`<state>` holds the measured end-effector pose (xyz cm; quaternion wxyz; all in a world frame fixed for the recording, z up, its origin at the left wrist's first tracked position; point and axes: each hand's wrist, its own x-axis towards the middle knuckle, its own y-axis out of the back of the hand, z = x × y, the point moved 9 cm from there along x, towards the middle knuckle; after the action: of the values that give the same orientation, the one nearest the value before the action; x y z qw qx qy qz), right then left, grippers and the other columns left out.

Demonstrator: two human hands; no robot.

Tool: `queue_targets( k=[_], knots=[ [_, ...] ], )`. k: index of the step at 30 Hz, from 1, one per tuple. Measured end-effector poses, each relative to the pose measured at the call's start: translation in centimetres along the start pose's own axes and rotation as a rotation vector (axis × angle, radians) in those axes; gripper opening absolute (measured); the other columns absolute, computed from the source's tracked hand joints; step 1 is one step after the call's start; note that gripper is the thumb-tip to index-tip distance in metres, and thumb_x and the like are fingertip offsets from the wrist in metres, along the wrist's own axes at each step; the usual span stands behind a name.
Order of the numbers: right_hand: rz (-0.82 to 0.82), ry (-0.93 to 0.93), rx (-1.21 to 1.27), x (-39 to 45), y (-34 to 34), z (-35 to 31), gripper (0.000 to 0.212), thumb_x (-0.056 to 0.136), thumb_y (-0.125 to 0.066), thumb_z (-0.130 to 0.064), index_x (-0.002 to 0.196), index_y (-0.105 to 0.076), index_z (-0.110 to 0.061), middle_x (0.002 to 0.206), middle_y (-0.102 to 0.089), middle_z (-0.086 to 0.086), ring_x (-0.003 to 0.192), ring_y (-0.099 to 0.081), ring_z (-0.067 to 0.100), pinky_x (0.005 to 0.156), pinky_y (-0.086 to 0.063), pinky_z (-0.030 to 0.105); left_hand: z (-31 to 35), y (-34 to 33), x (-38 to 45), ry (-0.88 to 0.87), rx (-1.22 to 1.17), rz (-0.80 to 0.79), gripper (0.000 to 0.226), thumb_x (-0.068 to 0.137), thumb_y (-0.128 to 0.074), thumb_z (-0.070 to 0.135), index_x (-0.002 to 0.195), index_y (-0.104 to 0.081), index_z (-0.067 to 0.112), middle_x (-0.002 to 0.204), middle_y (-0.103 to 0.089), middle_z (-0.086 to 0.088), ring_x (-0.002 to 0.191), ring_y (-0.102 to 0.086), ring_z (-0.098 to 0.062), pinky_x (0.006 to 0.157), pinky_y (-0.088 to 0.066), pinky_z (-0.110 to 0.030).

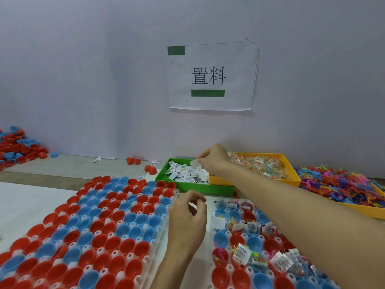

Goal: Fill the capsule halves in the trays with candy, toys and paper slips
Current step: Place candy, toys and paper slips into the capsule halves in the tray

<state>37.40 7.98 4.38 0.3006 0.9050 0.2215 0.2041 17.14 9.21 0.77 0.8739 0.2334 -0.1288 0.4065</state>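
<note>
The step in hand looks like picking paper slips for the capsules, and it would go best if the right hand (212, 158) lifts just the one slip (194, 163) it pinches, shaking free any that cling, before carrying it back toward the body to the right tray (230, 268), where some red and blue capsule halves (237, 239) sit without a slip among filled ones. That hand is reached out over the green bin (166, 178), fingers drawn together on a small white packet at its fingertips, the rest of the paper slips (187, 174) heaped just below it. Beside it, on its outer side, lies the yellow bin of candy (260, 163), and further out the pile of coloured toys (343, 182). The left hand (187, 215) hovers nearer the body between the two trays on the surface, fingers loosely curled, thumb and forefinger close; whether it holds anything I cannot tell. To its left spreads the left tray (164, 230), its capsule halves unfilled as far as can be seen.
</note>
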Motion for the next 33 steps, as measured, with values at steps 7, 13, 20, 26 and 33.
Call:
queue_targets(
  k=[7, 13, 20, 26, 33],
  knots=[
    [-0.053, 0.077, 0.073, -1.1, 0.5, -1.0, 0.016, 0.095, -0.064, -0.016, 0.103, -0.077, -0.015, 0.092, -0.07, -0.003, 0.077, -0.058, 0.011, 0.061, -0.043, 0.019, -0.9, -0.1, 0.2, 0.053, -0.016, -0.003, 0.027, 0.093, -0.056, 0.006, 0.077, -0.067, 0.025, 0.076, -0.067, 0.007, 0.071, -0.06, -0.005, 0.059, -0.047, -0.016],
    [-0.155, 0.278, 0.17, -6.3, 2.5, -3.2, 0.012, 0.093, -0.069, -0.015, 0.093, -0.078, -0.023, 0.081, -0.075, -0.001, 0.064, -0.068, 0.005, 0.061, -0.056, 0.023, -3.8, -1.1, -0.2, 0.492, -0.588, -0.04, 0.032, 0.102, -0.051, 0.028, 0.093, -0.071, 0.005, 0.083, -0.074, -0.015, 0.057, -0.062, -0.016, 0.048, -0.047, -0.024],
    [-0.184, 0.416, 0.028, -12.2, 4.1, -2.9, 0.014, 0.09, -0.07, -0.007, 0.1, -0.08, -0.012, 0.093, -0.077, -0.001, 0.084, -0.071, 0.007, 0.081, -0.057, 0.021, -3.4, -2.6, -0.7, 0.58, -0.865, -0.165, 0.019, 0.09, -0.067, 0.021, 0.089, -0.071, 0.003, 0.082, -0.071, -0.015, 0.055, -0.061, -0.017, 0.049, -0.05, -0.023],
    [-0.178, 0.421, 0.004, -14.0, 4.9, -1.9, 0.017, 0.091, -0.068, -0.006, 0.102, -0.079, -0.011, 0.095, -0.075, 0.001, 0.086, -0.069, 0.01, 0.082, -0.057, 0.027, -2.3, -3.3, -1.1, 0.532, -0.827, -0.228, 0.022, 0.093, -0.061, 0.018, 0.079, -0.074, 0.008, 0.081, -0.071, -0.015, 0.056, -0.061, -0.017, 0.05, -0.048, -0.024],
    [-0.129, 0.306, 0.244, -14.0, 5.5, -0.9, 0.012, 0.093, -0.069, -0.016, 0.095, -0.08, -0.012, 0.08, -0.075, -0.003, 0.076, -0.071, 0.008, 0.069, -0.058, 0.023, -2.3, -2.9, -0.9, 0.469, -0.737, -0.253, 0.01, 0.092, -0.062, 0.009, 0.088, -0.068, 0.003, 0.081, -0.071, -0.016, 0.062, -0.062, -0.02, 0.057, -0.048, -0.027]
  ],
)
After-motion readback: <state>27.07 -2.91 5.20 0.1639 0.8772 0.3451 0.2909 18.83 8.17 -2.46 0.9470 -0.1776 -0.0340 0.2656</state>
